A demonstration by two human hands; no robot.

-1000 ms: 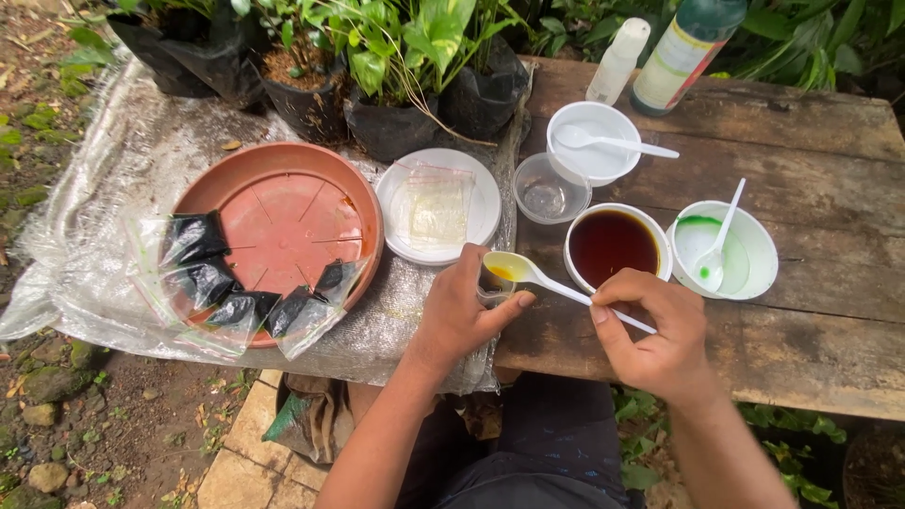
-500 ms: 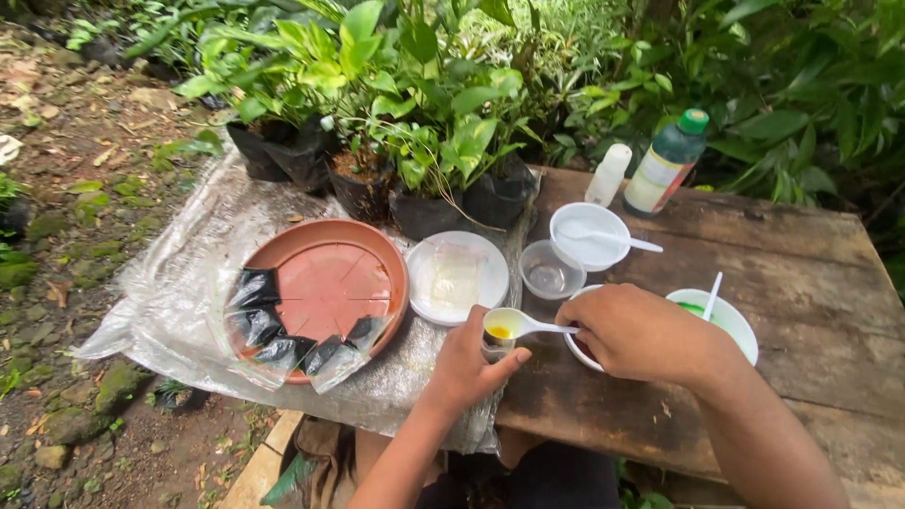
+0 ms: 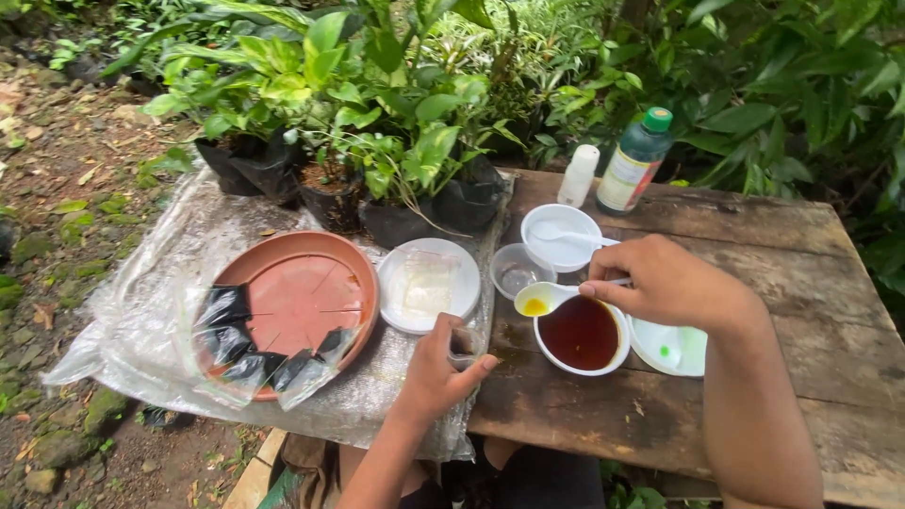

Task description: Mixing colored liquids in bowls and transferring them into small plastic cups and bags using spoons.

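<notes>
While my right hand [image 3: 674, 283] pinches the white spoon [image 3: 547, 300] of yellow liquid above the dark-liquid bowl [image 3: 582, 335], my left hand [image 3: 438, 363] clamps a small cup [image 3: 463, 346] below-left; transfer step, needing a level carry.

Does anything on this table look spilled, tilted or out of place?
Nothing looks spilled. The right hand holds a white spoon level, yellow liquid pooled in it, beside the bowl of dark liquid. The wood around it is stained, though whether wet is unclear.
</notes>
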